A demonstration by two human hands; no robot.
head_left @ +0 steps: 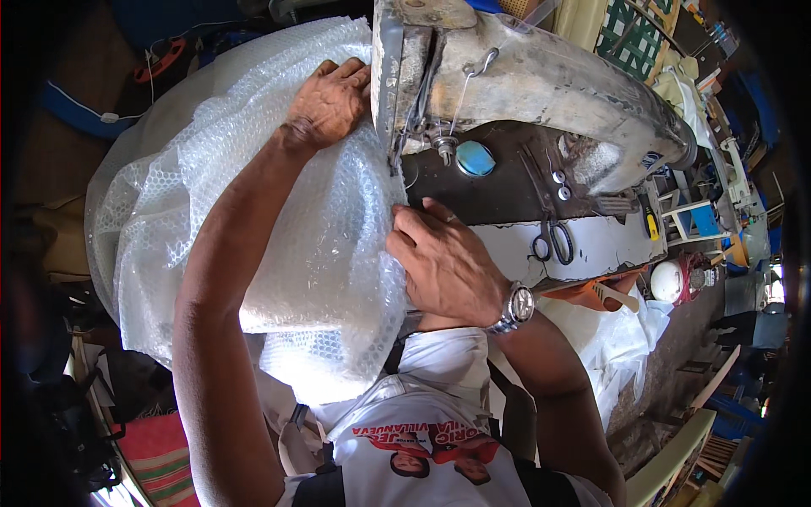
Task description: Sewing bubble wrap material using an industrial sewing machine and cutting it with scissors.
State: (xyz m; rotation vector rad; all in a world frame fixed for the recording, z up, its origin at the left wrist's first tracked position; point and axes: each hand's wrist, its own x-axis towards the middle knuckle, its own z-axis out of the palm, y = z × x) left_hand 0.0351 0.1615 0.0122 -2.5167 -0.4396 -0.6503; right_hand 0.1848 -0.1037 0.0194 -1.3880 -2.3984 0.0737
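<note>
A large sheet of clear bubble wrap (296, 228) lies bunched over the left side of the sewing machine (541, 76). Its right edge runs under the needle area of the machine head. At the far end of that edge, my left hand (331, 101) presses on the bubble wrap with bent fingers closed on it; the fingertips are partly hidden beside the machine head. Nearer to me, my right hand (448, 266) pinches the edge of the wrap between thumb and fingers, just in front of the needle. A thread (461, 106) runs down the machine head.
On the machine bed (507, 182) sit a round blue disc (475, 158), black scissors (553, 242), small bobbins (563, 193) and a yellow-handled screwdriver (650, 218). White sheeting (629, 338) hangs at the right. A red striped cloth (156, 460) lies at lower left.
</note>
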